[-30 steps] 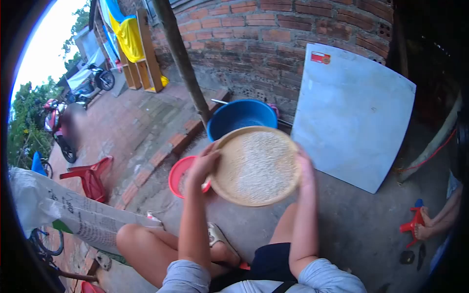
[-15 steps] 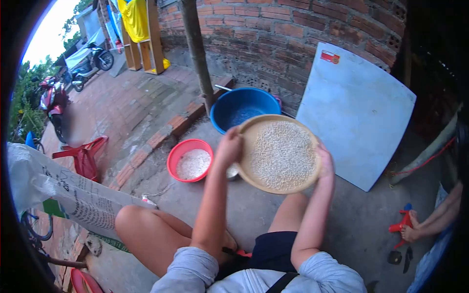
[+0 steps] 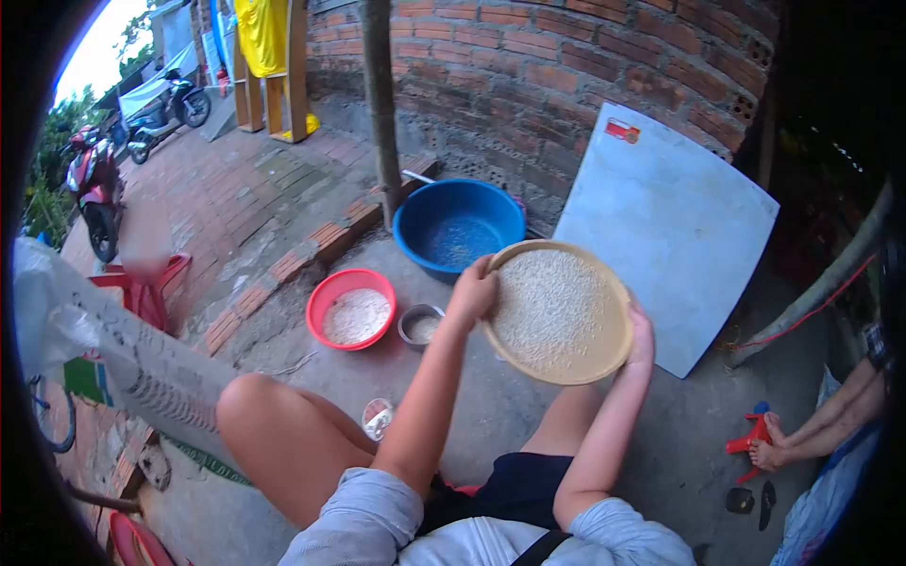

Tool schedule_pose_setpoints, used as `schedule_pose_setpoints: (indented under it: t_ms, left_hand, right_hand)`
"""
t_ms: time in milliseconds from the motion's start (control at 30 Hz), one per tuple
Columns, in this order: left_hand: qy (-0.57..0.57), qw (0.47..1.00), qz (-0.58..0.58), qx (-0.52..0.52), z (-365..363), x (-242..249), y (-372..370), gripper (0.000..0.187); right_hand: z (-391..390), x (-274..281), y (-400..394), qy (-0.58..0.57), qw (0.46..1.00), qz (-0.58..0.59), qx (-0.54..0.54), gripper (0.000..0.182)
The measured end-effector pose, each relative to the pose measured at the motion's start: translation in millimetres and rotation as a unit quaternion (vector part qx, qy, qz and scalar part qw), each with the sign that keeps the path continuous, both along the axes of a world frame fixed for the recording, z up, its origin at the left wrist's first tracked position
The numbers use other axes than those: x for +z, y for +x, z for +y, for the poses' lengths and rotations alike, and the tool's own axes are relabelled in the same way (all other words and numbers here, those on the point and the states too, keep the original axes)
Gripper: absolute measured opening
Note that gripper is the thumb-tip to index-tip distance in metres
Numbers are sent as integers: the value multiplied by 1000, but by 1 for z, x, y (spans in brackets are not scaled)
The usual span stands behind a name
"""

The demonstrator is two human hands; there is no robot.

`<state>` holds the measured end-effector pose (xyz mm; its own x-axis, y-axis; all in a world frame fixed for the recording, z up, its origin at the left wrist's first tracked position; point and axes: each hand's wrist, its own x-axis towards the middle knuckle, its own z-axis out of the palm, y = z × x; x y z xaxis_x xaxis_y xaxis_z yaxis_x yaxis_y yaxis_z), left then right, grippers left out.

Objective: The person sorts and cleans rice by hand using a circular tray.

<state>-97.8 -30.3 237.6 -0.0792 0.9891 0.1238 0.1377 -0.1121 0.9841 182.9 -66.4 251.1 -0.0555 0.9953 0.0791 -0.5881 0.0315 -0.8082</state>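
Observation:
Both my hands hold a round tan sieve-like tray above my lap and the concrete floor. My left hand is closed on its left rim, and my right hand grips the opposite rim low on the right. Pale, rice-like grains cover much of the tray, heaped toward its left, leaving a bare strip on the right. Just behind it stands a blue basin with some bits at its bottom. Left of the tray are a red basin holding whitish grain or flakes and a small metal bowl.
A pale board leans by the brick wall, near a wooden post. A printed sack lies on my left. Another person's feet rest at right beside a red stool. Motorbikes stand far left.
The tray has shifted slightly right and down in both hands, and its grains have slid toward the left, baring the right side. The small metal bowl is now more fully in view.

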Motion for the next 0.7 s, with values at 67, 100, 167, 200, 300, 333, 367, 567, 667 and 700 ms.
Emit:
schedule_pose_setpoints:
  t_ms: [67,100,167,200,300,333,367,567,667,700]
  left_hand:
    - [-128,990,49,-37,-4,35,-20,39]
    - [-83,996,4,-44,15,6,-40,38]
    - [-100,987,-112,-52,25,-11,-78,35]
    - [-107,987,-111,-52,23,-14,-99,37]
    - [-123,979,-155,-49,20,-20,-129,38]
    - [-136,985,-104,-29,22,-24,-126,37]
    - [-148,988,-52,-11,28,-30,-115,37]
    - [-31,997,67,-30,38,-92,-42,35]
    - [-123,978,169,1,34,-149,-70,35]
    - [-129,971,200,27,34,-183,-78,36]
  right_hand:
    - [7,-18,-7,-8,997,-23,-68,41]
    - [12,-26,-20,-3,996,-43,-82,42]
    - [10,-23,-72,-28,991,-56,-120,43]
    - [3,-12,-99,-56,987,-49,-142,42]
    - [19,-33,-114,-77,996,18,-50,43]
    - [27,-44,-109,-71,996,10,-58,42]
    - [35,-53,-99,-64,996,2,-67,42]
    - [59,-128,-22,-100,929,-310,-177,35]
    - [44,-155,-47,-58,901,-393,-174,34]
    - [38,-150,-58,-58,879,-447,-156,33]
